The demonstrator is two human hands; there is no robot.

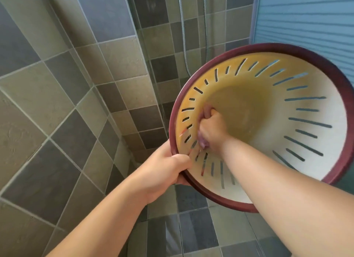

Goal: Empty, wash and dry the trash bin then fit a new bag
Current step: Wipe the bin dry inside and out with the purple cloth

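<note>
Plastic, cream inside with a dark red rim: the trash bin (310, 111) is held up in the air in front of me, tipped so its open mouth faces the camera, with tiled wall behind it and tiled floor below. No bag and no rubbish show inside, so I judge the emptying done and the wiping stage in hand; whether this is the wash or the dry I cannot tell, since no running water shows.

My left hand (168, 172) makes the steadying grip, fingers curled over the rim at its lower-left edge, thumb side outside the wall. My right hand (210, 130) reaches through the mouth, just above and beyond that grip, and is closed around a small purplish cloth (202, 141), pressing it against the inner wall beside the slots (186, 119). The cloth is mostly hidden in the fist, so I cannot say whether it is wet.

Across the bin from the left grip, the far wall and the deep base look untouched by the hand at this moment. The next move, as I read it, calls for carrying the cloth round the wall away from the grip and down to the base, while the left hand turns the rim to bring fresh wall within reach. A shower hose (183, 32) hangs well beyond the bin.
</note>
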